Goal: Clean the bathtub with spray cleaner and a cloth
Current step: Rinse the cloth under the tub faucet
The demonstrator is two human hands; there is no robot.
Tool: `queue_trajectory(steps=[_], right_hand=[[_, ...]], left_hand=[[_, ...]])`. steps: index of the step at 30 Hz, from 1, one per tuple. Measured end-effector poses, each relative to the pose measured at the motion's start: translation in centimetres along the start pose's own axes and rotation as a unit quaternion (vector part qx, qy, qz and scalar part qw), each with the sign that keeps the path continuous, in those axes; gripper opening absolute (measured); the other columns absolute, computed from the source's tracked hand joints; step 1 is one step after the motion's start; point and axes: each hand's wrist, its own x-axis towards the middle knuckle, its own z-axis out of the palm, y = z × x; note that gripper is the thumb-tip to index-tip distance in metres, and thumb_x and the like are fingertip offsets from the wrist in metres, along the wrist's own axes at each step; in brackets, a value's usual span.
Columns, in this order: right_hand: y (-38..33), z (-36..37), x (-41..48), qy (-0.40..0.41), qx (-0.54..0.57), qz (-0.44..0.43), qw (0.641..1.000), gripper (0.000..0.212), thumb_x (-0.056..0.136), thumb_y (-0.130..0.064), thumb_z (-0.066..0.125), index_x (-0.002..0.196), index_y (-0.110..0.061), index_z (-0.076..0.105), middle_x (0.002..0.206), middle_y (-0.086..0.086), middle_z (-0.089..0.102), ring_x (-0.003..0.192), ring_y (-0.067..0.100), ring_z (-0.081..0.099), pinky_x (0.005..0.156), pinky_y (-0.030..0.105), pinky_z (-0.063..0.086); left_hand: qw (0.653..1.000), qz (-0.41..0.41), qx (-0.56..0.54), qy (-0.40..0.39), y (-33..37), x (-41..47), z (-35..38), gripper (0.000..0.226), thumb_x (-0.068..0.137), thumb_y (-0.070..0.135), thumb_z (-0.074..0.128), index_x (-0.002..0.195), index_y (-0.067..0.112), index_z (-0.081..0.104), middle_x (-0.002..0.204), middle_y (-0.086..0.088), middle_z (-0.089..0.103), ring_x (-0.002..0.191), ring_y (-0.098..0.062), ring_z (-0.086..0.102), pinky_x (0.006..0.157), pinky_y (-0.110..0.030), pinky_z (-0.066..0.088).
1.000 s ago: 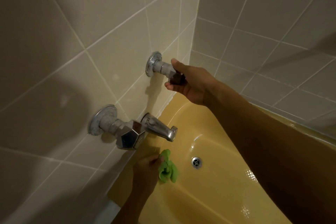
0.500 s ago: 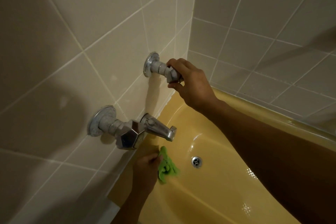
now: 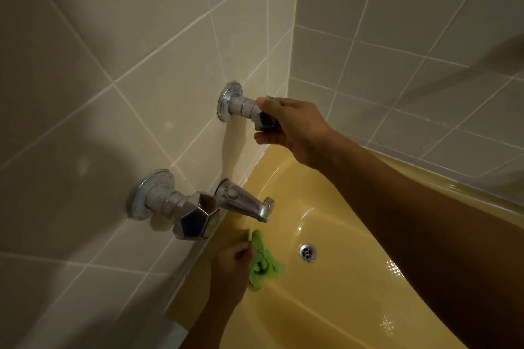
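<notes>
Right hand is up on the far tap handle, clenched around the faceted chrome knob with one finger over the top and another curled underneath. That tap sticks out of the tiled wall pretty close to the corner, right above the end of the yellow bathtub.

Left hand is lower down, reaching into the tub at the wall end. It's grasping a bunched-up bright green cloth, fingers closed on it. The cloth sits against the tub's sloped inner surface, a bit below the spout. Can't say for sure how hard it's pressed on, but it looks like it's touching.

The round metal drain is just to the right of the cloth, near it but not touching. The spout angles down into the tub. To its left is the near tap handle, same chunky faceted chrome style, with nobody's hand on it. Both tap bases look a bit dull and spotty. The tub has shiny highlights near the drain and further down the floor.
</notes>
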Motion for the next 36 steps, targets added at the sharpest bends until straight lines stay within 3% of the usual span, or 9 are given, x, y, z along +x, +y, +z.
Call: queue_trajectory(steps=[4, 7, 13, 16, 20, 25, 28, 32, 36], right_hand=[[0.7, 0.0, -0.5, 0.034, -0.152, -0.11, 0.982, 0.035, 0.093, -0.025, 0.074, 0.125, -0.019, 0.061, 0.102, 0.006, 0.066, 0.081, 0.027, 0.074, 0.077, 0.038, 0.064], [2.0, -0.3, -0.7, 0.072, -0.302, -0.231, 0.922, 0.055, 0.09, -0.03, 0.077, 0.141, -0.025, 0.056, 0.101, -0.011, 0.065, 0.08, 0.012, 0.07, 0.078, 0.024, 0.06], [3.8, -1.3, 0.1, 0.08, -0.418, -0.372, 0.825, 0.063, 0.087, -0.027, 0.081, 0.143, -0.022, 0.054, 0.125, 0.004, 0.066, 0.104, 0.012, 0.062, 0.092, 0.03, 0.058], [3.6, -1.9, 0.3, 0.05, -0.379, -0.313, 0.87, 0.069, 0.088, -0.034, 0.078, 0.149, -0.029, 0.047, 0.134, 0.0, 0.061, 0.108, 0.012, 0.064, 0.093, 0.03, 0.058], [1.7, -1.6, -0.2, -0.041, -0.058, -0.081, 0.994, 0.058, 0.095, -0.034, 0.07, 0.147, -0.021, 0.049, 0.126, 0.014, 0.062, 0.095, 0.032, 0.074, 0.086, 0.042, 0.062], [-0.3, -0.8, 0.1, -0.05, 0.098, 0.043, 0.993, 0.036, 0.098, -0.022, 0.068, 0.126, -0.001, 0.063, 0.108, 0.016, 0.062, 0.094, 0.028, 0.067, 0.083, 0.039, 0.063], [-0.2, -0.9, 0.2, -0.048, 0.066, 0.008, 0.997, 0.032, 0.096, -0.015, 0.069, 0.126, -0.004, 0.064, 0.118, 0.017, 0.059, 0.102, 0.03, 0.066, 0.085, 0.041, 0.063], [1.4, -1.2, 0.5, -0.017, -0.074, -0.107, 0.991, 0.053, 0.092, -0.019, 0.075, 0.142, -0.018, 0.056, 0.12, 0.007, 0.064, 0.099, 0.027, 0.072, 0.088, 0.042, 0.062], [3.0, -1.5, 0.4, 0.045, -0.284, -0.227, 0.93, 0.054, 0.092, -0.021, 0.075, 0.141, -0.031, 0.055, 0.119, -0.006, 0.067, 0.096, 0.01, 0.068, 0.083, 0.022, 0.059]], left_hand=[[1.0, -0.015, -0.005, 0.009, -0.4, 0.3, 0.5, 0.018, 0.096, 0.016, 0.07, 0.111, 0.012, 0.08, 0.092, 0.001, 0.079, 0.089, -0.016, 0.075, 0.084, -0.042, 0.062], [1.0, -0.019, -0.011, 0.01, -0.4, 0.5, 1.1, 0.018, 0.095, 0.016, 0.071, 0.11, 0.013, 0.08, 0.092, 0.003, 0.079, 0.089, -0.017, 0.075, 0.087, -0.047, 0.061], [1.0, -0.018, -0.008, 0.012, -0.2, 0.6, 1.5, 0.019, 0.094, 0.012, 0.072, 0.096, 0.029, 0.08, 0.082, 0.008, 0.079, 0.085, -0.017, 0.074, 0.083, -0.042, 0.061], [1.0, -0.015, 0.007, 0.004, -0.4, 0.6, 1.3, 0.014, 0.095, 0.016, 0.072, 0.102, 0.023, 0.081, 0.087, 0.008, 0.079, 0.086, -0.013, 0.074, 0.085, -0.04, 0.06], [0.999, -0.026, 0.01, 0.017, -0.5, 0.6, 1.0, 0.021, 0.094, 0.018, 0.073, 0.114, 0.013, 0.078, 0.096, 0.003, 0.079, 0.089, -0.013, 0.074, 0.09, -0.043, 0.06], [0.999, -0.028, 0.012, 0.016, -0.5, 0.5, 1.0, 0.011, 0.091, 0.015, 0.074, 0.098, 0.017, 0.083, 0.077, 0.008, 0.077, 0.076, -0.014, 0.071, 0.078, -0.037, 0.059], [1.0, -0.024, 0.012, 0.015, -0.6, 0.4, 1.0, 0.012, 0.091, 0.013, 0.074, 0.092, 0.021, 0.083, 0.073, 0.009, 0.076, 0.072, -0.012, 0.069, 0.075, -0.037, 0.058], [1.0, -0.023, 0.011, 0.018, -0.4, 0.3, 1.2, 0.021, 0.091, 0.012, 0.074, 0.085, 0.03, 0.081, 0.068, 0.012, 0.074, 0.066, -0.01, 0.066, 0.075, -0.04, 0.057], [0.999, -0.028, 0.019, 0.019, 0.1, -0.1, 1.3, 0.034, 0.091, 0.012, 0.074, 0.073, 0.041, 0.075, 0.067, 0.018, 0.072, 0.065, -0.002, 0.065, 0.075, -0.034, 0.056]])
